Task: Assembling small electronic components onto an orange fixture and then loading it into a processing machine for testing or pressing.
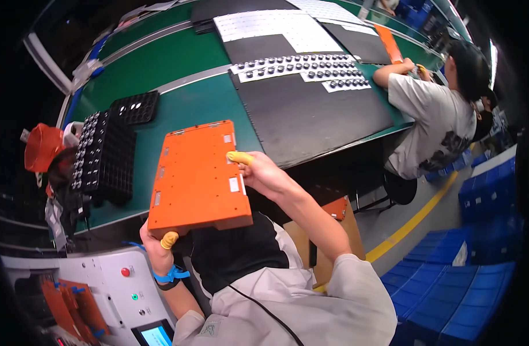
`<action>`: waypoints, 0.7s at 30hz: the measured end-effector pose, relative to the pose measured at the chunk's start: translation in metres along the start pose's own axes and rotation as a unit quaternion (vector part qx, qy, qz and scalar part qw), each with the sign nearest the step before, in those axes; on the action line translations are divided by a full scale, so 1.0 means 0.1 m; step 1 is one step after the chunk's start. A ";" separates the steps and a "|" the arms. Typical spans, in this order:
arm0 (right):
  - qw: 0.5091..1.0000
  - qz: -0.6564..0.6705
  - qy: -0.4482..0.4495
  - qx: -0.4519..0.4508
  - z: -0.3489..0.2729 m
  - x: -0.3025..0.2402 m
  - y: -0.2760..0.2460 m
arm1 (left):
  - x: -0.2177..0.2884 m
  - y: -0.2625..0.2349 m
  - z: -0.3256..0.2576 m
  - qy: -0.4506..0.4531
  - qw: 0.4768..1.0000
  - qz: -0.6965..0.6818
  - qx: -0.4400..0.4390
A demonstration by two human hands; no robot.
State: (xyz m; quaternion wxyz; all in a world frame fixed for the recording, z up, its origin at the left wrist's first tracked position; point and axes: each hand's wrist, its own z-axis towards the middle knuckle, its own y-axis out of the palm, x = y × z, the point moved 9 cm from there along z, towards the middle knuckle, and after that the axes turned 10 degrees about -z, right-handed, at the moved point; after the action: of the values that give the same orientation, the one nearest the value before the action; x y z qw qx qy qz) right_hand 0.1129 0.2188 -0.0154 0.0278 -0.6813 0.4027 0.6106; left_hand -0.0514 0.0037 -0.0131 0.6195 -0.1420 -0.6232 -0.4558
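Note:
Between my two hands is an orange rectangular plate, thick at its near edge, with small holes and metal clips along its sides. My left hand grips its near left corner, with a yellow finger cot on the thumb and a blue strap at the wrist. On the right edge, my right hand is closed, its yellow-covered thumb lying on top. The fingers beneath the plate are largely hidden. It is held tilted over the near edge of the green table.
To the left stand a stack of black trays with small parts and a flatter black tray. A black mat bears rows of small round dark parts. A co-worker sits at right. A machine panel with buttons is near left.

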 end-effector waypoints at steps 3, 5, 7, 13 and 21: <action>1.000 -0.015 -0.013 -0.011 0.24 0.06 -0.15 | -0.16 0.00 0.21 -0.040 0.999 0.025 0.016; 0.998 -0.009 -0.043 0.034 0.33 0.00 -0.20 | -0.25 0.11 0.34 -0.028 0.998 0.049 -0.029; 0.962 -0.184 -0.143 0.140 0.25 -0.24 -0.22 | -0.34 0.13 0.40 -0.027 0.995 0.088 -0.033; 0.655 -0.676 -0.332 0.065 -0.04 -0.58 0.46 | -0.17 0.28 0.61 0.140 0.901 0.411 0.016; 0.491 -0.798 -0.348 0.039 0.28 -0.08 0.59 | -0.22 0.26 0.55 0.171 0.854 0.487 0.063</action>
State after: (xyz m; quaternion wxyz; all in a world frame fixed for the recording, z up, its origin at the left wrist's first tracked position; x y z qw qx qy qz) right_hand 0.0567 0.1974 0.0111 0.6673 -0.4425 -0.3314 0.4991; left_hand -0.0636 0.0668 -0.0126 0.8663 -0.3083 -0.3862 -0.0730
